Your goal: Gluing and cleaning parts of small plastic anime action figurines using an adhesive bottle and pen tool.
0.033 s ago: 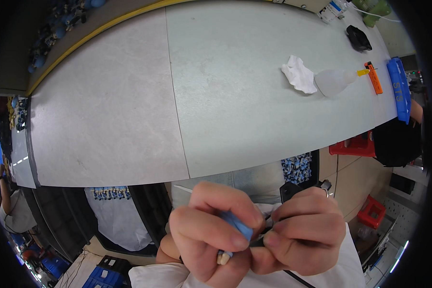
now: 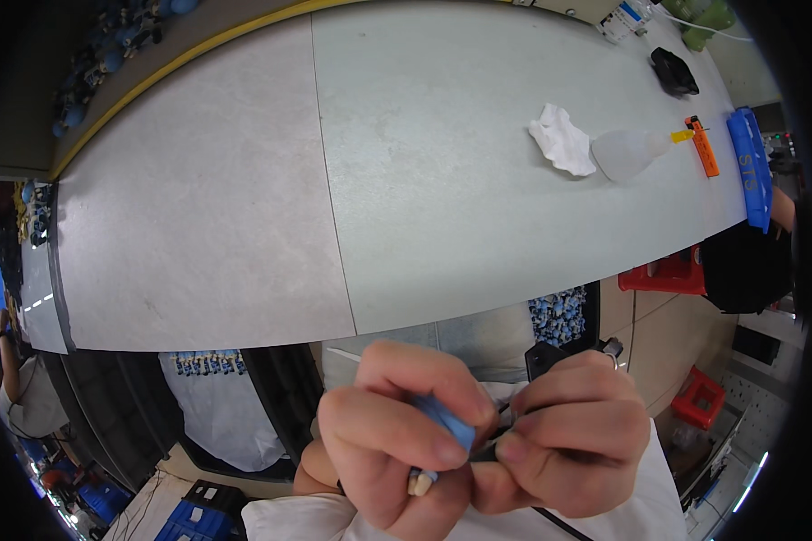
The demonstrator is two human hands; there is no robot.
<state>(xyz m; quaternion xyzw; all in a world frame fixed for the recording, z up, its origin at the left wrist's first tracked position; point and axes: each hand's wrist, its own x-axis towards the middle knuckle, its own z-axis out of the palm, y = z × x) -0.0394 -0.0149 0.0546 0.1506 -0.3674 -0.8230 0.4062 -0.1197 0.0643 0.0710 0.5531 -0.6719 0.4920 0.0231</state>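
Observation:
Close to me, low in the head view, my left hand [image 2: 406,437] is closed round a small light-blue figurine [image 2: 447,422]. A pale cream end of it pokes out below the fingers, and the rest is covered by them. Right beside it, my right hand [image 2: 573,437] is closed in a pinch, its fingertips touching or almost touching the left ones. Something thin and dark shows between the two hands, but it is too small to name. What the right fingertips grip is hidden.
Beyond my hands lies a grey table [image 2: 406,207] with crumpled white tissue [image 2: 561,142], a squeeze bottle [image 2: 627,155] with a yellow tip, an orange cutter [image 2: 702,147] and a blue tray [image 2: 751,171]. Bins of blue figurines [image 2: 558,317] stand under its near edge. Red stools [image 2: 697,397] are at right.

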